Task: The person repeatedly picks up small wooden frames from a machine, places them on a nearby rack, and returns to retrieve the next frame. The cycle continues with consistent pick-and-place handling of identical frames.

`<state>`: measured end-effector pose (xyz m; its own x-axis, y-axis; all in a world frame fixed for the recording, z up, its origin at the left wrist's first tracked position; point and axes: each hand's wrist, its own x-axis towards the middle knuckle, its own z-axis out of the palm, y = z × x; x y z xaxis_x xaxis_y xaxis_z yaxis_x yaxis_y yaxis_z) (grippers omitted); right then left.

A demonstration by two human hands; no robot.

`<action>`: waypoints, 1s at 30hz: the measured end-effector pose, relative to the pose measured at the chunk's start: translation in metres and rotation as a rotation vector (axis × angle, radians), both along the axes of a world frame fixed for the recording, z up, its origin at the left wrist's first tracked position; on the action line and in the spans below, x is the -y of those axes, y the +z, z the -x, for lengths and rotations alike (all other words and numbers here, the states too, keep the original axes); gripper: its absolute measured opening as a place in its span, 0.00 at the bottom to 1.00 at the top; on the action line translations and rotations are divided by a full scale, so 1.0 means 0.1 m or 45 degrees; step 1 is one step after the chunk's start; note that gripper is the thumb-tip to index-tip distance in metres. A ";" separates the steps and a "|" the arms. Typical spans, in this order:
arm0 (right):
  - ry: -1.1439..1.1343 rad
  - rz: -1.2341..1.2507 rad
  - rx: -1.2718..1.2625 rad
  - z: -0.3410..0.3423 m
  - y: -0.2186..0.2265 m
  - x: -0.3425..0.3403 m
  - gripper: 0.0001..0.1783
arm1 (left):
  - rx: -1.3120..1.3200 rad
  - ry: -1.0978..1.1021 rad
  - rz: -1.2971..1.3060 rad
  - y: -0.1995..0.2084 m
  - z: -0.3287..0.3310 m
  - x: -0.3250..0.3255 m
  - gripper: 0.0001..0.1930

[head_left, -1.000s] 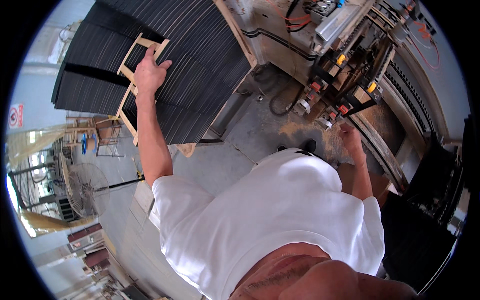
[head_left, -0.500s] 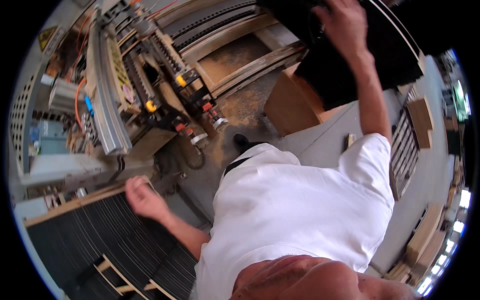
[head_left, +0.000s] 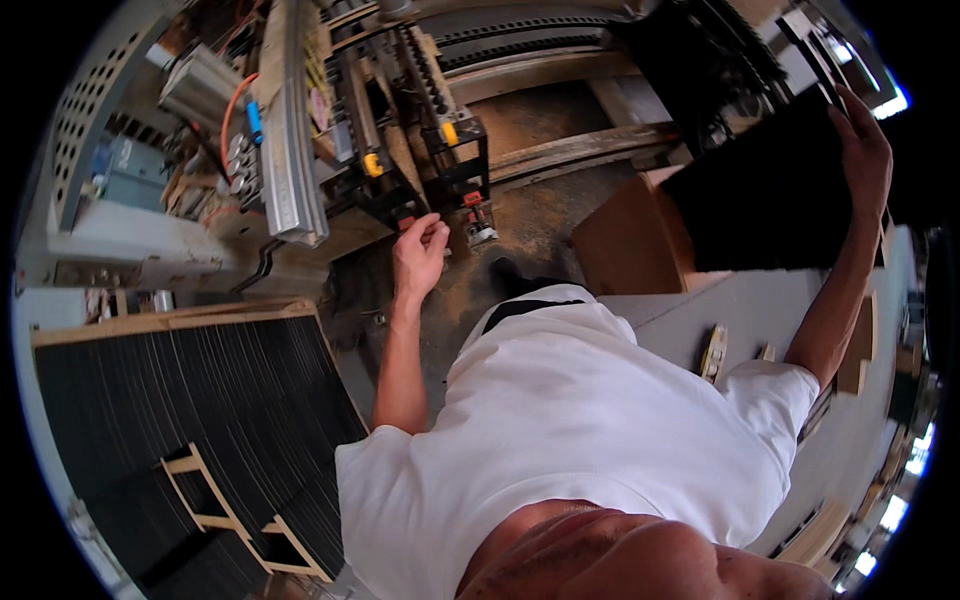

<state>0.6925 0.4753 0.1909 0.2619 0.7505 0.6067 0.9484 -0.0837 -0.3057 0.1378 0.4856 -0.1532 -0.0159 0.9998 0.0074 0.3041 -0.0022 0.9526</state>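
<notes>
My right hand is raised at the far right, its fingers closed on a narrow black frame piece that reaches up and away from it. Below that hand lies a broad stack of black pieces on a brown box-like support. My left hand is in front of the machine, fingers loosely curled together with nothing visible in them. It overlaps the near end of the machine's clamp rails, beside a red-and-silver fitting.
A large stack of black pieces with pale wooden edges stands at the lower left, small wooden frames on it. A long metal rail juts toward me. Sawdust covers the floor beneath the machine; a yellow-edged tool lies right of me.
My left hand has moved right and forward from above the left stack to the machine. My right hand has swung rightward, away from the middle of the black stack. The view has shifted.
</notes>
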 end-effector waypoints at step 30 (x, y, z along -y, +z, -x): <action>1.204 0.366 -0.217 2.70 -2.00 -3.35 0.15 | 1.419 0.690 0.329 -0.52 0.29 -5.14 0.08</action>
<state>0.4230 0.8105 -0.0089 -0.4513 0.8075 0.3798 0.6090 0.5898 -0.5304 0.1092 0.9995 -0.2049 -0.2943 0.8336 -0.4673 -0.7574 0.0948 0.6460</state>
